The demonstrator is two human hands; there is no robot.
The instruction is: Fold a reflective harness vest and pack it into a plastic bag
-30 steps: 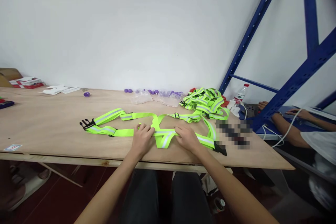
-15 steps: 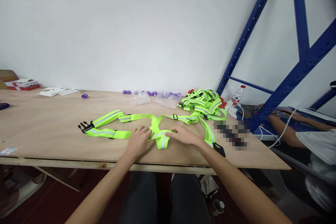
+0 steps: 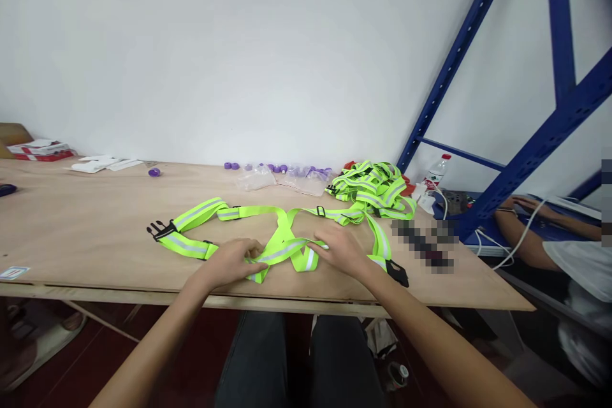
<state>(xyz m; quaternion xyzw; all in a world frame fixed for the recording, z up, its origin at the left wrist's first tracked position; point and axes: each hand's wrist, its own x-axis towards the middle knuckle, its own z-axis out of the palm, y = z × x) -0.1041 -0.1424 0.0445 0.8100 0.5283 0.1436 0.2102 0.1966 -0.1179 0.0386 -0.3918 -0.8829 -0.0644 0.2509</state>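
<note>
Spread across the wooden table is a neon-yellow reflective harness [image 3: 284, 229] with grey stripes, its straps crossing near the middle. My left hand [image 3: 234, 261] pinches a strap left of the crossing, thumb and fingers closed on it. Right of the crossing, my right hand [image 3: 338, 247] grips the same strap between thumb and fingers, so a stretch of it runs between both hands. A folded strap loop [image 3: 306, 259] hangs toward the table's front edge. At the harness's left end is a black prong buckle [image 3: 160, 230]; at its right end lies a black buckle socket [image 3: 397, 272].
More harnesses lie in a tangled pile [image 3: 373, 188] at the back right. Clear plastic bags [image 3: 306, 180] and small purple items [image 3: 231, 166] line the wall. A blue metal rack [image 3: 521, 153] and a water bottle [image 3: 436, 171] stand right, near another person's arms [image 3: 521, 229].
My left hand has moved left and toward me, drawing the strap out between the hands. My right hand has shifted slightly right. The left half of the harness has moved a little.
</note>
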